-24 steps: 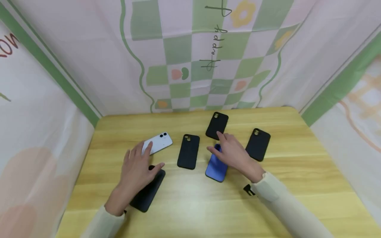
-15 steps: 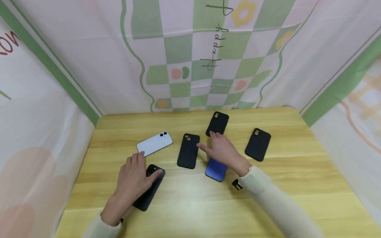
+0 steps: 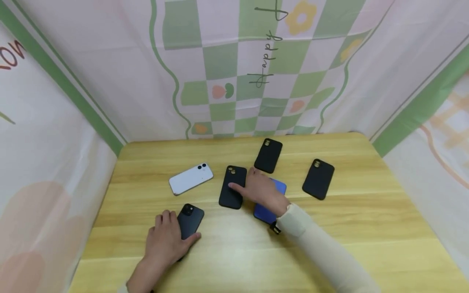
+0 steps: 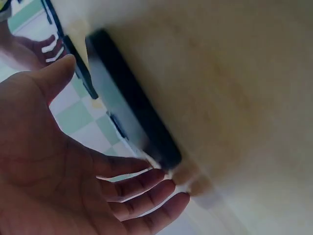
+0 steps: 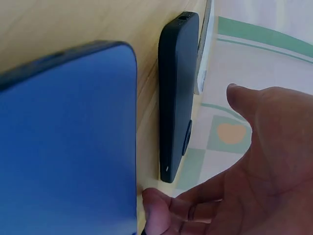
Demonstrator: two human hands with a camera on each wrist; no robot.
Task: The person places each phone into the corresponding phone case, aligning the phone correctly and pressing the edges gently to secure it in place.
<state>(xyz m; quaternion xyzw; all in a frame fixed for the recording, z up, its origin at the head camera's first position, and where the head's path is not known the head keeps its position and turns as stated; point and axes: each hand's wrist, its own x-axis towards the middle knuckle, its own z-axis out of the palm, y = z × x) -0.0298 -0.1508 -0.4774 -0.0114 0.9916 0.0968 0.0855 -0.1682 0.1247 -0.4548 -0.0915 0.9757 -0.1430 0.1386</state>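
My left hand point(image 3: 165, 240) spans a dark phone point(image 3: 191, 219) lying camera side up at the left front of the table. Its thumb is on the right of the phone, and in the left wrist view the fingertips point(image 4: 166, 196) are right at one end of it. My right hand point(image 3: 260, 189) hovers beside a black phone case point(image 3: 231, 195) in the middle, thumb above its face and fingers by its right edge. Seen from the right wrist, thumb and fingers are spread around the case without closing. Under that wrist lies a blue phone point(image 3: 261, 213), partly covered.
A white phone point(image 3: 190, 179) lies behind the dark phone. Two more black phone cases lie on the wooden table point(image 3: 234, 252): a back case point(image 3: 269, 154) and a right-hand case point(image 3: 318, 179). Printed cloth point(image 3: 220, 61) hangs behind and at both sides.
My right hand has moved left from over the blue phone to the middle black case. My left hand has drawn back from the white phone to the dark phone.
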